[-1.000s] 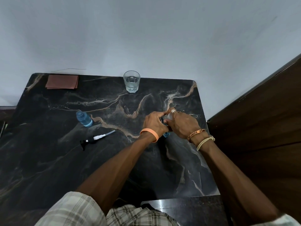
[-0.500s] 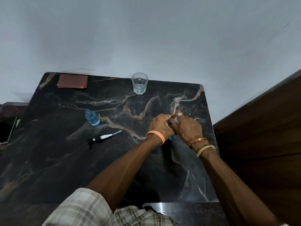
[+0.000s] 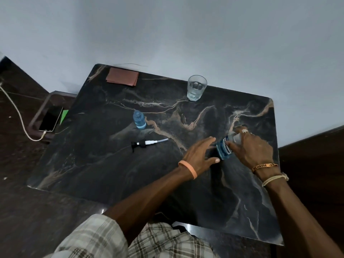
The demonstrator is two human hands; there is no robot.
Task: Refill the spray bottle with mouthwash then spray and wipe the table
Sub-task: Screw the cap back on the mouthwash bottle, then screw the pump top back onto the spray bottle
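Head view, looking down on a dark marbled table point(image 3: 111, 174) set against a pale wall. The right hand point(image 3: 249, 148) grasps the mouthwash bottle point(image 3: 224, 148), a clear bottle of blue liquid with a blue label, near the table's right edge; the fingers curl over its upper part and the thumb lies on the label, so the neck is largely hidden. The left hand point(image 3: 199, 155) is released, its fingers straightened and spread just beside the bottle's left side; whether the thumb touches the bottle's base cannot be told. The spray bottle point(image 3: 139, 120), small and blue-tinted, stands uncapped toward the table's middle left, well apart from both hands. Its spray head point(image 3: 147, 143) lies flat on the table just in front of it, dip tube pointing right. A glass point(image 3: 197, 87) holding clear liquid stands at the far edge, and a folded reddish cloth point(image 3: 122, 76) lies at the far left corner. A phone point(image 3: 50, 118) with a cable attached rests on a lower stand to the left.
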